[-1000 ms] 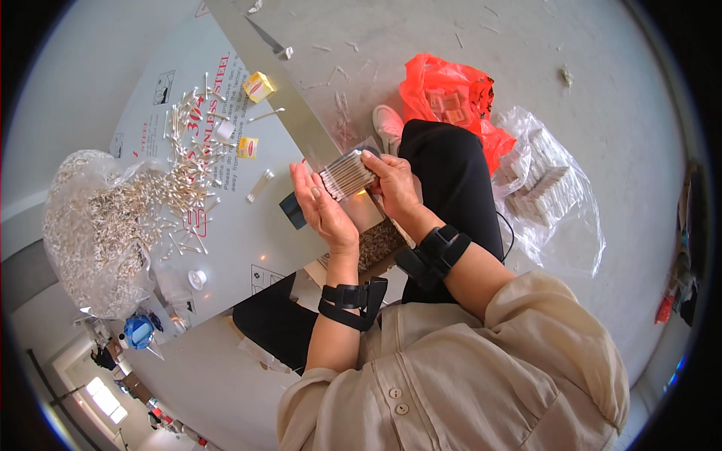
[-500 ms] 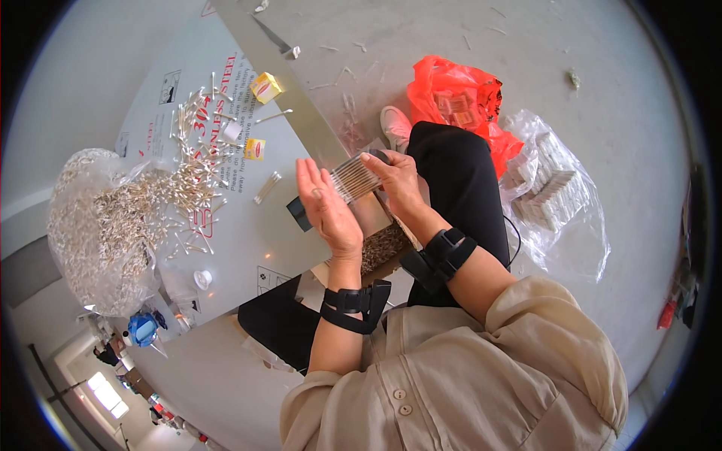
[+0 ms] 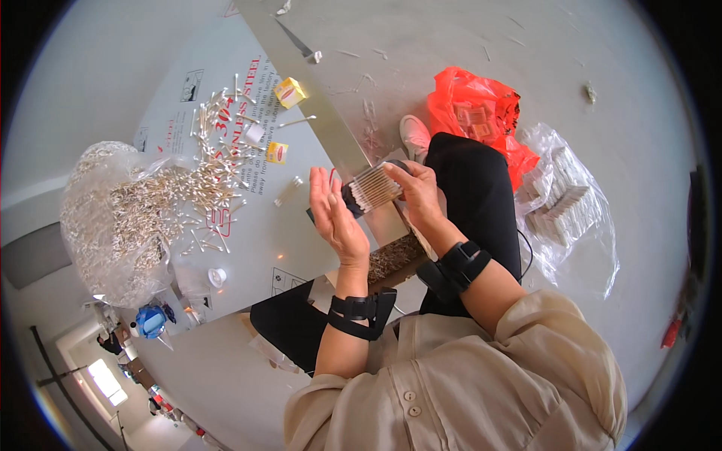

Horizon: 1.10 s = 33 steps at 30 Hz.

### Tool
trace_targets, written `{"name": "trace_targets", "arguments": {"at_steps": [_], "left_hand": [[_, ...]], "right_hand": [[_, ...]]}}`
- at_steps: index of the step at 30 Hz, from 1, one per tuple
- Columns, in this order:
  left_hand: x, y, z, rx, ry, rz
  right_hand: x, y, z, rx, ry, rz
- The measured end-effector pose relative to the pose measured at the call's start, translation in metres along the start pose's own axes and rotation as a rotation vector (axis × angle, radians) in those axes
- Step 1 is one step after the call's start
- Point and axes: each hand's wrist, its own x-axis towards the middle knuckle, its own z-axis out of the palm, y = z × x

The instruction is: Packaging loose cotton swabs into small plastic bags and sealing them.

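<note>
My right hand (image 3: 423,197) grips a flat row of cotton swabs (image 3: 376,188) by its right end, thumb on top. The swabs lie side by side, and dark material shows at both ends of the row. My left hand (image 3: 340,225) is open, fingers stretched up and palm turned toward the row's left end. Whether it touches that end I cannot tell. To the left of it, a small bundle of swabs (image 3: 288,191) lies on the table (image 3: 259,244). Below the hands sits a cardboard box (image 3: 397,276) with brownish bits inside.
Loose cotton swabs (image 3: 218,169) spill from a large clear bag (image 3: 113,218) at the left. Two yellow boxes, one farther (image 3: 290,92) and one nearer (image 3: 277,152), stand beside them. On the floor at right lie a red plastic bag (image 3: 474,113) and a clear bag of white packs (image 3: 560,199).
The view has shifted, so the surroundings sit farther right. My left palm has drawn back from the swab row, uncovering its dark left end. My right hand keeps its hold.
</note>
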Motion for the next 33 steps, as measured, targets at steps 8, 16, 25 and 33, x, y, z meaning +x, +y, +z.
{"name": "trace_targets", "arguments": {"at_steps": [8,16,25,33], "left_hand": [[0.134,0.008,-0.058,1.142,-0.13,0.269],[0.218,0.018,-0.083,1.39,-0.032,-0.225],[0.184,0.011,-0.11,1.342,-0.073,-0.423],[0.119,0.04,-0.069,0.801,-0.15,-0.264]], "right_hand": [[0.007,0.006,-0.016,-0.043,0.03,0.12],[0.006,0.001,-0.011,0.023,0.035,0.169],[0.001,-0.004,-0.007,0.08,0.013,0.204],[0.01,0.008,-0.01,-0.194,0.227,-0.317]]}}
